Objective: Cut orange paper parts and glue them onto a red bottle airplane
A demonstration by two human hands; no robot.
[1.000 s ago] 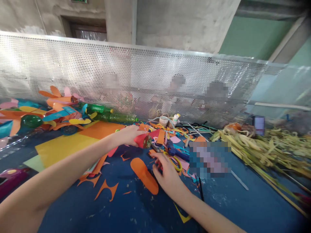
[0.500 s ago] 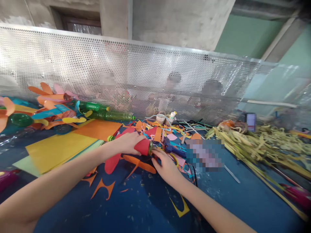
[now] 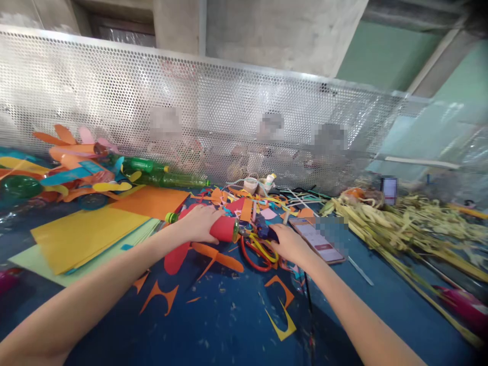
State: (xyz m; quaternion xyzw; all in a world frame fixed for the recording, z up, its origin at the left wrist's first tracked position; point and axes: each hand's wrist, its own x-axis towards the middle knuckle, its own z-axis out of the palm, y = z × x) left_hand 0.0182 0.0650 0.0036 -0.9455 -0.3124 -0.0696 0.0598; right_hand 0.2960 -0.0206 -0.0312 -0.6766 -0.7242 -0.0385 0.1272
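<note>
My left hand is wrapped round a green bottle covered in red paper, held just above the blue table. An orange paper petal and a red one hang from the bottle's underside. My right hand is closed on a dark blue tool, perhaps a glue gun, amid paper scraps. Scissors with red and yellow handles lie just left of that hand.
A phone lies to the right of my right hand. Yellow and orange paper sheets lie at the left, with finished bottle crafts behind them. Dry straw strips cover the right. A perforated metal screen backs the table, people behind it.
My right hand has moved from the orange petal to the right onto the dark blue tool. The left hand has kept hold of the red-wrapped bottle, and the petal now hangs from it.
</note>
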